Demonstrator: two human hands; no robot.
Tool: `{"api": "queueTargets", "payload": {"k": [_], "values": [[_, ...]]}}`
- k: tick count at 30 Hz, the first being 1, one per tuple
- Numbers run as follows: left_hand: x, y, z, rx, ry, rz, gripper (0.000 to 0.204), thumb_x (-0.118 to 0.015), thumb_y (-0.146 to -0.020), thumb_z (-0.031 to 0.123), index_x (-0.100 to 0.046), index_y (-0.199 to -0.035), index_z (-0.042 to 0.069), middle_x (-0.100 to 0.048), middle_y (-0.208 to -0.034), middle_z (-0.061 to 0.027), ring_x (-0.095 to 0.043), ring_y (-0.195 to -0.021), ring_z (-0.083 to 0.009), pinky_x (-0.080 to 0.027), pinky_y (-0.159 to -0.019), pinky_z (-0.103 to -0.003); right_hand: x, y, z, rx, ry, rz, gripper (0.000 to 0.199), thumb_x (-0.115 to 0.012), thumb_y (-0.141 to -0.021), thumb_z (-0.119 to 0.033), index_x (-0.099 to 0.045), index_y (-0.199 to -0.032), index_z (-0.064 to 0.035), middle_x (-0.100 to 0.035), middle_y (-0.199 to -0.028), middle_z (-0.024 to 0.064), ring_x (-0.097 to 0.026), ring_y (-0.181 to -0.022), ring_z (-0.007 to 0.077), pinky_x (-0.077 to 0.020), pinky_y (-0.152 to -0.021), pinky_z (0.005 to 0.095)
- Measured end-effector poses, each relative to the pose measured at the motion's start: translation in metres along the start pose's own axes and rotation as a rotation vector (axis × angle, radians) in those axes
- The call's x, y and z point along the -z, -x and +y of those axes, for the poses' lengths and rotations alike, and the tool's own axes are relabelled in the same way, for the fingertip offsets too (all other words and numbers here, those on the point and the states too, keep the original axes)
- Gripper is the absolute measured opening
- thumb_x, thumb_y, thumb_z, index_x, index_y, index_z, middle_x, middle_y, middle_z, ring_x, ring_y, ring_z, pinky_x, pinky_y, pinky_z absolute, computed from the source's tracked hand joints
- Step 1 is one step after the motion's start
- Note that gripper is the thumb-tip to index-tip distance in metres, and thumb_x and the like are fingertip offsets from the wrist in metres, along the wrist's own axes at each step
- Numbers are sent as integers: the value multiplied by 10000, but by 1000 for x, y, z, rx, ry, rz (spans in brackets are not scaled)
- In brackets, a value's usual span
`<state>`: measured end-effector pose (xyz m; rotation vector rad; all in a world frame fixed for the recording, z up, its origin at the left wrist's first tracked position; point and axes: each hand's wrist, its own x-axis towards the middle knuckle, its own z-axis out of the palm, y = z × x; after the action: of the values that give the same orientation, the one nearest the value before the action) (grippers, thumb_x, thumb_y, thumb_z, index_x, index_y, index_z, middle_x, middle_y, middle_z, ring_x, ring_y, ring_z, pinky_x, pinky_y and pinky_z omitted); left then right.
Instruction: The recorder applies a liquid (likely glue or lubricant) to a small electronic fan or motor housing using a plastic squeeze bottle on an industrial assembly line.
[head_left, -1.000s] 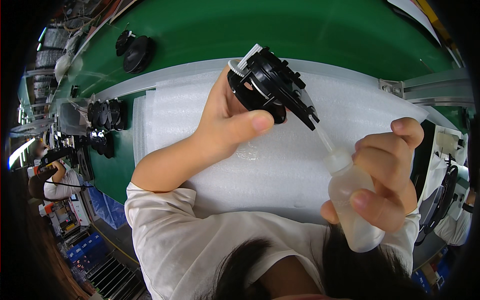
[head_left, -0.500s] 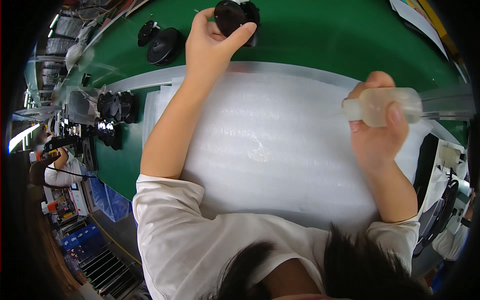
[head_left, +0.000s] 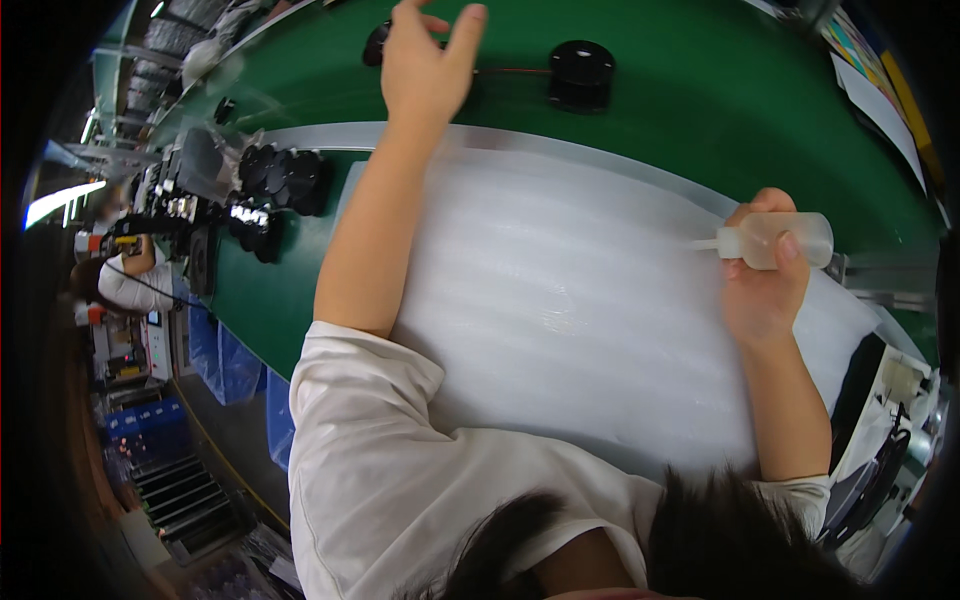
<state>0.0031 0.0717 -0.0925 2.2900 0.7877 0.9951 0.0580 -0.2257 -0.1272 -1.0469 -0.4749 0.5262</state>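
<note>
My left hand (head_left: 425,70) is at the far side of the green table, its thumb and fingers spread apart with nothing seen between them. A small black part (head_left: 376,45) lies just left of its fingers, partly hidden by them. To the right of that hand, a round black part (head_left: 582,76) with a flat top stands on the table, a thin dark red wire running from it toward the hand. My right hand (head_left: 765,285) grips a translucent squeeze bottle (head_left: 800,240), held sideways with its thin white nozzle pointing left, above white foam sheeting.
White foam sheets (head_left: 600,330) cover the table in front of me, with a pale strip along their far edge. Several black round parts (head_left: 285,180) stand together at the left on the green tabletop (head_left: 700,90). Papers (head_left: 875,110) lie at the far right. Another person (head_left: 135,280) sits at far left.
My left hand has let go of the round black part and shifted left of it. The bottle has turned slightly, so its nozzle now shows. The whole view has also shifted.
</note>
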Motion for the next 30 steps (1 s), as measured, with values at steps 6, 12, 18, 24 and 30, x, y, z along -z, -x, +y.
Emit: {"api": "queueTargets", "payload": {"k": [6,12,18,24,30], "values": [[23,-40,-123,124,66,217,499,-528,-771,334,-415,-1095,-28,-574,-906,-182,-545,-849,-288,-409,-763,-333,6,-7,5,-25,-24,48,407,-527,-742,-383,-450,-936,-35,-480,-690,36,-429,-556,87,-340,-512,191],[3,-49,-153,97,27,-21,482,-487,-789,355,-405,-1159,57,-592,-968,-100,-532,-948,-268,-363,-834,-366,8,-5,0,-1,33,24,405,-516,-747,-383,-446,-941,-34,-475,-674,41,-425,-556,84,-342,-514,191],[10,-32,-114,56,-559,-93,545,-545,-738,414,-420,-1150,81,-601,-970,-78,-541,-953,-260,-317,-837,-446,6,-5,0,31,71,46,408,-516,-738,-380,-439,-939,-33,-473,-676,44,-424,-557,88,-345,-514,187],[23,-33,-81,294,-767,-104,643,-582,-668,530,-481,-1077,45,-614,-887,-130,-593,-831,-275,-429,-713,-377,7,-3,-4,49,73,46,413,-519,-730,-377,-437,-937,-29,-476,-694,51,-426,-559,89,-346,-512,187],[30,-34,-79,415,-667,-249,686,-625,-592,585,-543,-999,39,-615,-889,-106,-602,-812,-250,-474,-678,-339,6,-3,-3,66,68,55,417,-519,-729,-381,-441,-937,-28,-479,-702,54,-431,-562,91,-348,-512,188]]}}
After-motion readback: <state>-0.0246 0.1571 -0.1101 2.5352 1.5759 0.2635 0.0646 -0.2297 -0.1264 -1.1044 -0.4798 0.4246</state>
